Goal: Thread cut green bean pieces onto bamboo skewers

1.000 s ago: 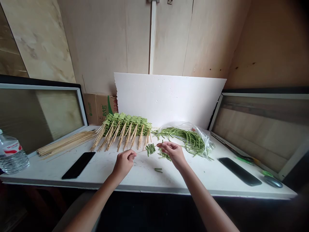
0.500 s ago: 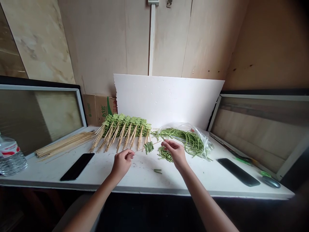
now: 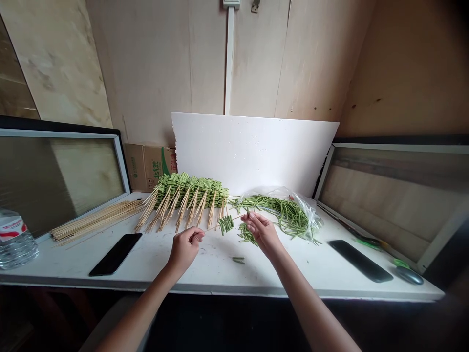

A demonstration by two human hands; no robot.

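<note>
My left hand [image 3: 186,248] is closed around the lower end of a thin bamboo skewer [image 3: 209,229]. Several short pieces of green bean [image 3: 226,225] are threaded side by side along its middle. At the skewer's other end, my right hand [image 3: 262,232] pinches a small piece of green bean [image 3: 248,213] at the tip. Below and partly behind my right hand lies a pile of cut bean pieces [image 3: 246,233]. A few loose pieces [image 3: 238,260] rest on the white table [image 3: 220,274] in front.
Filled skewers [image 3: 192,193] are stacked at the back left, beside bare skewers [image 3: 97,220]. Long beans [image 3: 286,210] spill from a plastic bag [image 3: 311,215]. Phones [image 3: 115,254], a dark slab [image 3: 361,260], a mouse [image 3: 409,275] and a water bottle [image 3: 16,239] stand around.
My right hand has moved slightly left, bringing the bean piece to the skewer's tip. My left hand keeps its hold on the skewer. The view has shifted a little.
</note>
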